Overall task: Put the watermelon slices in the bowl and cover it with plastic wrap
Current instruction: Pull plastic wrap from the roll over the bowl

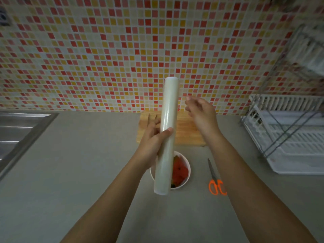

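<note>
My left hand (152, 137) grips a long roll of plastic wrap (167, 120) around its middle and holds it nearly upright above the counter. The roll's lower end hides the left part of a white bowl (186, 179). Red watermelon slices (179, 170) with green rind lie inside the bowl. To the right of the roll, my right hand (201, 113) hovers with its fingers loosely curled and apart; it touches nothing that I can see.
A wooden cutting board (187, 132) lies behind the bowl against the mosaic-tiled wall. Orange-handled scissors (214, 179) rest on the grey counter to the bowl's right. A white dish rack (289, 137) stands at the far right. A steel sink (17, 134) is at the left.
</note>
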